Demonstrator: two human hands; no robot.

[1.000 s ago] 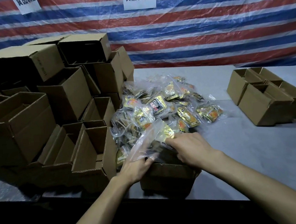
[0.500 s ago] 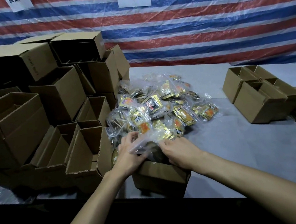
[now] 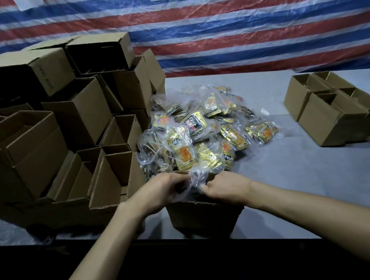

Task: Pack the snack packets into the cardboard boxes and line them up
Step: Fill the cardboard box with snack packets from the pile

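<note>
A heap of clear bags holding gold and orange snack packets [image 3: 203,129] lies mid-table. In front of it, at the table's near edge, stands a small open cardboard box [image 3: 205,217]. One clear snack bag [image 3: 195,178] sits at the box's mouth. My left hand [image 3: 162,192] and my right hand [image 3: 226,189] both pinch this bag from either side, pressed down over the box opening. The inside of the box is hidden by my hands and the plastic.
A tall stack of empty open cardboard boxes [image 3: 50,134] fills the left side, reaching close to my left arm. Several more small boxes [image 3: 330,112] stand at the right. The grey table [image 3: 307,173] meets a striped tarpaulin wall [image 3: 237,33] behind.
Both hands have come closer together and lower over the box, pushing the clear bag down into its mouth. My view has shifted slightly nearer.
</note>
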